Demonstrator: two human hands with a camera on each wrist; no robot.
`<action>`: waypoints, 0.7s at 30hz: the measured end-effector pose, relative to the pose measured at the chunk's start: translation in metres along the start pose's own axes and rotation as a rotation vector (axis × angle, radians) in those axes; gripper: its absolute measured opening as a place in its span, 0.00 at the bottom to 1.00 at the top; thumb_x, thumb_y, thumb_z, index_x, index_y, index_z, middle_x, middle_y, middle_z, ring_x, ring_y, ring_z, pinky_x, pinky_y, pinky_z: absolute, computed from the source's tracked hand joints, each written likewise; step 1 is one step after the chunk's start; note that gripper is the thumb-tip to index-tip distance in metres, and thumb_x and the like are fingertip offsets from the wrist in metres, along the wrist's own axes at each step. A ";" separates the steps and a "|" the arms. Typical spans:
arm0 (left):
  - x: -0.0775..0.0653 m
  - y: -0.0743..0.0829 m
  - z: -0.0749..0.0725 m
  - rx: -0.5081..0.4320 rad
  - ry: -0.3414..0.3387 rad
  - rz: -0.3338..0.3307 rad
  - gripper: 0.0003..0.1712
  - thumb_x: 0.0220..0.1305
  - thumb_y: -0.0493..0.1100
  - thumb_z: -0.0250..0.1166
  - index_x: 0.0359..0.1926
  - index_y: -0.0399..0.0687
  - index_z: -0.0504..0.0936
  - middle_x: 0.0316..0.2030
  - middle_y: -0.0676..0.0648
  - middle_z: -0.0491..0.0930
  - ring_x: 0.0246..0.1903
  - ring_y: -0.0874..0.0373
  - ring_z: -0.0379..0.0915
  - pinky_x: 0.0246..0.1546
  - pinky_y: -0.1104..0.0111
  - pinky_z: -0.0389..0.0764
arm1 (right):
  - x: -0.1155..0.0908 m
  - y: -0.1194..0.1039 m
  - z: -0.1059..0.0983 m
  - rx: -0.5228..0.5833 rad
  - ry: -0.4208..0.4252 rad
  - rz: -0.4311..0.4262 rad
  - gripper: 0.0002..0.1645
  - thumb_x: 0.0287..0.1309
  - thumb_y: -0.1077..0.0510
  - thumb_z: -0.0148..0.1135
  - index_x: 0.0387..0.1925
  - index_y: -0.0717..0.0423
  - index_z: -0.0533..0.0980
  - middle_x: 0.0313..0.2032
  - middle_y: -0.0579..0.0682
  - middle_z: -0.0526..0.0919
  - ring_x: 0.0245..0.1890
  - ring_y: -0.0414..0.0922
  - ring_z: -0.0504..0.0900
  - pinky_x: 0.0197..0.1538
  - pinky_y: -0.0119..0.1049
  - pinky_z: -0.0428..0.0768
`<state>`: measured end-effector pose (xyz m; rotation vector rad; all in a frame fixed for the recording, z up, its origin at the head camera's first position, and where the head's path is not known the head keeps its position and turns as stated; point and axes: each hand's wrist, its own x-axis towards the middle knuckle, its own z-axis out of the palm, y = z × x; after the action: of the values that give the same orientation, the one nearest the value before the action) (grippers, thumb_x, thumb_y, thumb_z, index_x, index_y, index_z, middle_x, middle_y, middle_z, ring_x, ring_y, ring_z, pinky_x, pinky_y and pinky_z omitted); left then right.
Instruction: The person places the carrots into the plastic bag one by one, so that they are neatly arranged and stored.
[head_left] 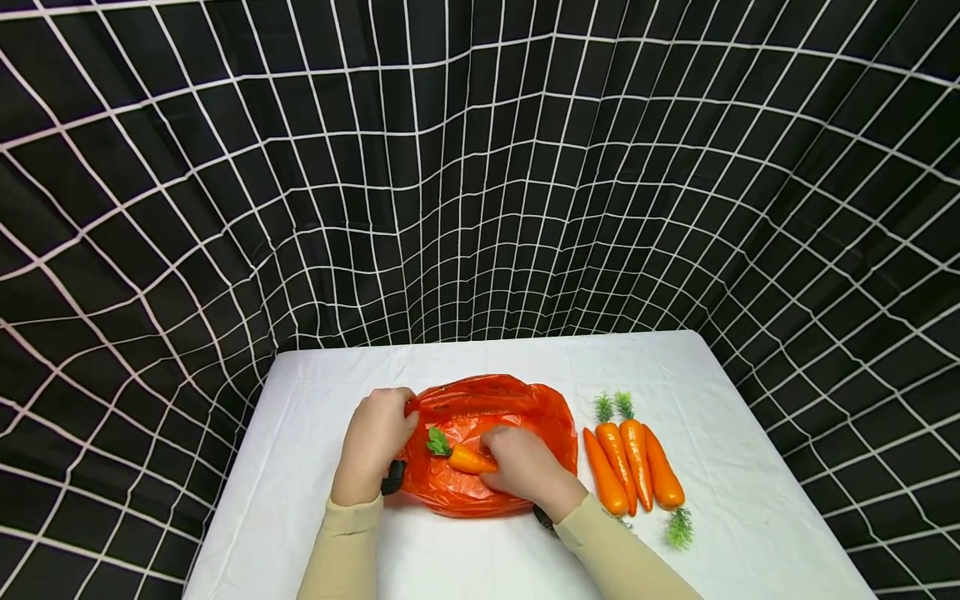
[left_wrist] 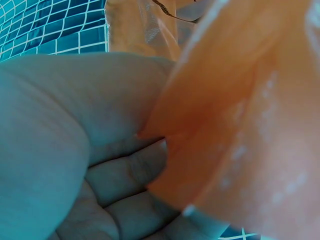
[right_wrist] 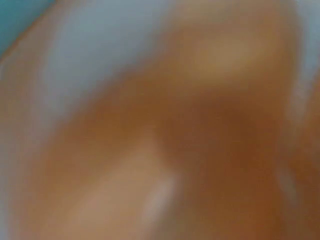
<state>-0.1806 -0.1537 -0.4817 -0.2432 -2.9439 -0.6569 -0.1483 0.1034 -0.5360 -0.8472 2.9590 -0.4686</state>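
A red plastic bag [head_left: 553, 410] lies on the table with its mouth spread wide. At its left side my left hand [head_left: 375, 433] grips the rim; in the left wrist view the thin plastic [left_wrist: 225, 130] runs between thumb and curled fingers [left_wrist: 135, 167]. My right hand [head_left: 521, 467] reaches into the mouth and holds an orange carrot [head_left: 467, 459] by its right end. The carrot's leafy green top [head_left: 438, 442] points left. Blurred orange fills the right wrist view, hiding the fingertips there.
Right of the bag, several carrots [head_left: 636, 462] lie side by side, with feathery green tops at alternating ends. They rest on a white-covered table [head_left: 300, 392]. A black curtain with a white grid [head_left: 480, 208] surrounds the table's back and sides.
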 end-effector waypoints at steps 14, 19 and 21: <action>0.001 0.000 0.000 -0.003 0.000 0.015 0.06 0.66 0.35 0.75 0.43 0.41 0.94 0.36 0.43 0.93 0.34 0.48 0.89 0.43 0.51 0.91 | -0.048 0.019 -0.102 0.063 0.417 0.070 0.27 0.63 0.41 0.81 0.55 0.53 0.86 0.46 0.44 0.90 0.39 0.42 0.86 0.44 0.39 0.88; 0.000 -0.002 0.001 -0.003 0.000 0.011 0.05 0.67 0.36 0.75 0.42 0.41 0.94 0.36 0.43 0.93 0.34 0.48 0.88 0.44 0.50 0.91 | -0.079 0.052 -0.119 0.034 0.527 0.170 0.28 0.61 0.43 0.83 0.55 0.54 0.86 0.44 0.47 0.89 0.36 0.43 0.81 0.39 0.40 0.84; 0.001 -0.003 0.000 0.000 0.001 0.012 0.05 0.67 0.36 0.75 0.42 0.41 0.94 0.36 0.43 0.93 0.34 0.48 0.88 0.44 0.50 0.91 | -0.092 0.066 -0.120 0.027 0.538 0.238 0.28 0.61 0.44 0.83 0.56 0.55 0.85 0.44 0.48 0.88 0.37 0.44 0.81 0.39 0.41 0.83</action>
<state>-0.1817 -0.1560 -0.4831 -0.2604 -2.9391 -0.6557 -0.1164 0.2379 -0.4454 -0.3983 3.4579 -0.8326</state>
